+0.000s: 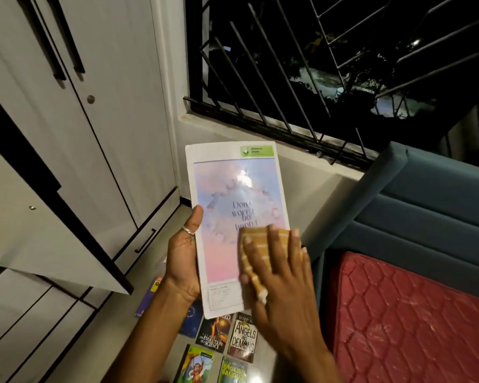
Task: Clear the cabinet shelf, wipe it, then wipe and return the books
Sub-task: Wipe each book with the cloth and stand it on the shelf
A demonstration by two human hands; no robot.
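My left hand (183, 261) grips the left edge of a tall white book (227, 194) with a pink and blue cover, thumb on the front, held up in front of me. My right hand (280, 269) lies flat with spread fingers on a folded tan striped cloth (256, 236), pressing it against the lower right of the cover. Several other books (242, 338) lie spread on the floor below, partly hidden by my forearms.
An open cabinet door (53, 217) juts out at the left in front of white wardrobe doors (100, 106). A barred window (329, 64) is ahead. A teal padded headboard (426, 205) and a red mattress (409, 319) fill the right.
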